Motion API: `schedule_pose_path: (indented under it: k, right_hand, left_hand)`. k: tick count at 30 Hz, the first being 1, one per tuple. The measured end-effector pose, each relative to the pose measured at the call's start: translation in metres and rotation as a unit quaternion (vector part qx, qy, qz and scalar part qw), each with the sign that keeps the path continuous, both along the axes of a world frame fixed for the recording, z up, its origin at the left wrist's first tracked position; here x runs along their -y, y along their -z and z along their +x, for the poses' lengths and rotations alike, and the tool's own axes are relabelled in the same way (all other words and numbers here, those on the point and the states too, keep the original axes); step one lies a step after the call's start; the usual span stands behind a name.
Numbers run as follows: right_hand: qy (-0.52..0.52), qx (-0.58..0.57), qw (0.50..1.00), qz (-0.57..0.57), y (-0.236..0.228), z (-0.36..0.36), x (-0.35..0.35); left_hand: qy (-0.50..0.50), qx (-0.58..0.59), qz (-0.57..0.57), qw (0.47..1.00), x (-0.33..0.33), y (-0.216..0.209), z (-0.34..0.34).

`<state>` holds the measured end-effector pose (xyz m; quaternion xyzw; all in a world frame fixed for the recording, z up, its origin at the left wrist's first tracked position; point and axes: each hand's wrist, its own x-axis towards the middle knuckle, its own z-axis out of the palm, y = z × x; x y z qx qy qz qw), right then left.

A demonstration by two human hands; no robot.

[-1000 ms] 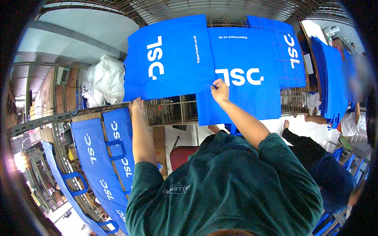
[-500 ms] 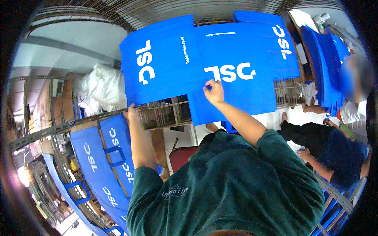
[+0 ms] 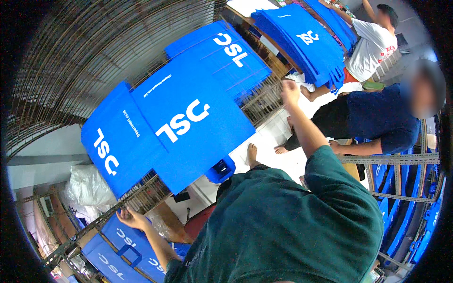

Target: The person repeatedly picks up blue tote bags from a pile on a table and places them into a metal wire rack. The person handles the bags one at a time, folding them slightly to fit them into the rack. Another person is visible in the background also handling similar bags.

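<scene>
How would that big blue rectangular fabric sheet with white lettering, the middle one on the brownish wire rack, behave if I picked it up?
The middle blue sheet would probably be floppy and light for its size, since its edges look thin. It seems unlikely to roll or tip, as it lies flat across the wire rack.

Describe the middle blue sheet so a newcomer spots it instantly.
Find the big wire rack, upper left. Blue sheets lie in a row along its near side. You want the middle sheet, whose near edge overhangs the rack, unlike its neighbours.
</scene>
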<state>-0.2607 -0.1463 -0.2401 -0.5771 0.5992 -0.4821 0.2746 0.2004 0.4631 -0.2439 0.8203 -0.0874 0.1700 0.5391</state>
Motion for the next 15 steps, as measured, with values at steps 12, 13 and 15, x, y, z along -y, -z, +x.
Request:
schedule_pose_path:
  k: [12, 13, 15]
  right_hand:
    - [0.172, 0.39, 0.82, 0.382, -0.01, -0.198, 0.206]
    - [0.189, 0.401, 0.814, 0.375, -0.001, -0.203, 0.214]
    - [0.224, 0.422, 0.807, 0.347, 0.026, -0.227, 0.241]
  left_hand:
    - [0.086, -0.009, 0.061, 0.994, 0.109, -0.07, -0.245]
    - [0.071, -0.015, 0.036, 0.997, 0.133, -0.063, -0.264]
    - [0.052, -0.032, 0.013, 0.998, 0.183, -0.052, -0.3]
